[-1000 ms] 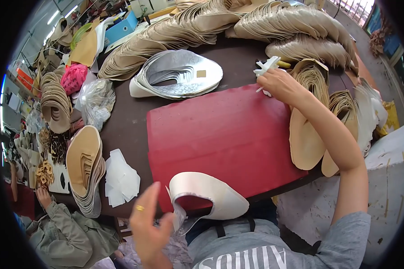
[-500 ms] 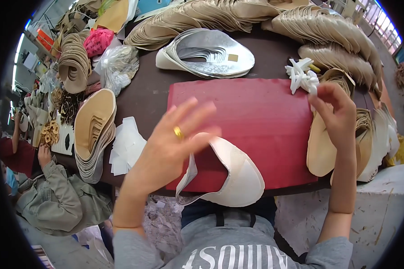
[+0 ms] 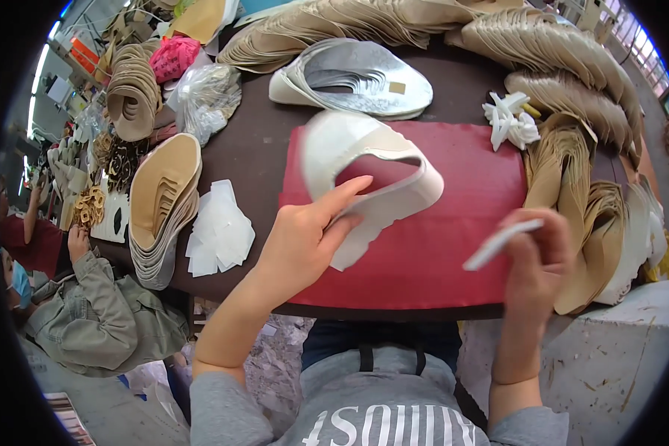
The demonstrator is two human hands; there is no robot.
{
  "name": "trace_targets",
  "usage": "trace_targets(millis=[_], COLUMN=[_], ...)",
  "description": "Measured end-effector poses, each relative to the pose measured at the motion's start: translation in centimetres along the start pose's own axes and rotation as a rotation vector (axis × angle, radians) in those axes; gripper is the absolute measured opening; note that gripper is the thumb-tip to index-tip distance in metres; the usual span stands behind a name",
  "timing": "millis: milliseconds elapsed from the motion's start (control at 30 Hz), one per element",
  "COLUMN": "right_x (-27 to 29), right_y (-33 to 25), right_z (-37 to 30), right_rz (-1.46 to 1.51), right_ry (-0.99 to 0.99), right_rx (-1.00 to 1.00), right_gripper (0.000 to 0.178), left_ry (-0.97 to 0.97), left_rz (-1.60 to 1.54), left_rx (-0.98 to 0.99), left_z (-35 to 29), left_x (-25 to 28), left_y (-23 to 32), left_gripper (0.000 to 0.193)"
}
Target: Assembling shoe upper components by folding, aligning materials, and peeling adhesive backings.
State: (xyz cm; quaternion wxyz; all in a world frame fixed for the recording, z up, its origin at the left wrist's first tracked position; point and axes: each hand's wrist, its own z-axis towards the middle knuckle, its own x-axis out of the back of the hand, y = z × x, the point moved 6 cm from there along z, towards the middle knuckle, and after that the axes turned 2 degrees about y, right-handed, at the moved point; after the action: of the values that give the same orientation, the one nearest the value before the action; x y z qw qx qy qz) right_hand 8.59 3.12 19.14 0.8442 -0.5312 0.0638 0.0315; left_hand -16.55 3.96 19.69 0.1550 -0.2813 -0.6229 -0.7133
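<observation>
A white shoe upper [image 3: 342,134] is tilted above the red mat [image 3: 438,279], its opening facing me. My left hand [image 3: 301,241] grips its near edge, thumb and forefinger closed on it. Over the mat's right edge, my right hand [image 3: 539,260], a little blurred, pinches a thin white strip [image 3: 502,244] that points left. Farther back, a small heap of curled white strips [image 3: 511,123] lies at the mat's far right corner.
Grey-silver uppers [image 3: 409,93] are nested behind the mat. Tan uppers [image 3: 186,160] and white paper pieces [image 3: 219,230] lie at left. Rows of beige pieces [image 3: 334,33] line the back; more stacks [image 3: 557,160] stand at right. A co-worker's green sleeve [image 3: 100,320] is at far left.
The upper has been lifted from the mat's near edge and turned, now in my left hand. My right hand has left the strip heap and come nearer, with a white strip.
</observation>
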Motion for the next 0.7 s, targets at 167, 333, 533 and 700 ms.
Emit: trace_targets(millis=[167, 333, 533, 700], right_x=[-5.7, -6.7, -7.3, -7.3], right_y=[3.6, 4.0, 4.3, 4.3], right_z=[-0.9, 0.0, 0.2, 0.5], right_rz=[0.165, 0.127, -0.075, -0.12], right_ry=[-0.015, 0.029, 0.041, 0.091], right_rx=[-0.205, -0.17, -0.021, 0.031], right_gripper=[0.023, 0.023, 0.022, 0.021], left_ry=[-0.081, -0.079, -0.099, -0.116], left_rz=[-0.428, -0.832, -0.765, -0.781], left_rx=[0.218, 0.172, 0.173, 0.167], left_z=[1.4, 2.0, 2.0, 2.2], left_x=[-2.8, -3.4, -3.3, -3.4], left_y=[-1.4, -1.0, -0.9, -0.7], left_gripper=[0.037, 0.045, 0.051, 0.049])
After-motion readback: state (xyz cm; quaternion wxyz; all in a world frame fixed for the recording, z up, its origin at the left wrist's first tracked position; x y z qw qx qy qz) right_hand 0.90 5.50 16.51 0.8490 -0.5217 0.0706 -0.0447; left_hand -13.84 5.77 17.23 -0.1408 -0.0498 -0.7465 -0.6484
